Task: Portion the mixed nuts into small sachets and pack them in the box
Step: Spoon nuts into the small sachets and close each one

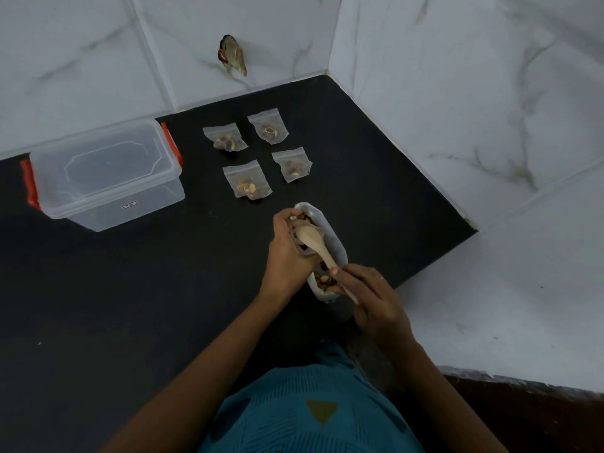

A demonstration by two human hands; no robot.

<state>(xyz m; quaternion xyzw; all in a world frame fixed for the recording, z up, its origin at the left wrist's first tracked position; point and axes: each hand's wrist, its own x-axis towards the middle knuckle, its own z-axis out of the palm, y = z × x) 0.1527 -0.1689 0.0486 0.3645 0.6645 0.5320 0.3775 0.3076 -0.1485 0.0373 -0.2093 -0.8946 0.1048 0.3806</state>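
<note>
A white container of mixed nuts (338, 253) lies on the black counter (130, 305) in front of me. My left hand (287, 253) holds a small clear sachet (304, 248) over it. My right hand (372, 299) grips the handle of a pale wooden spoon (315, 245), whose bowl is at the sachet's mouth. Several filled sachets (246, 179) lie in two rows behind the container. A clear plastic box (104, 174) with red clips stands at the left, its lid on.
White marble-tiled walls (457, 109) close the counter at the back and right, meeting in a corner. A broken hole (232, 55) shows in the back wall. The counter's right edge runs diagonally close to the nut container.
</note>
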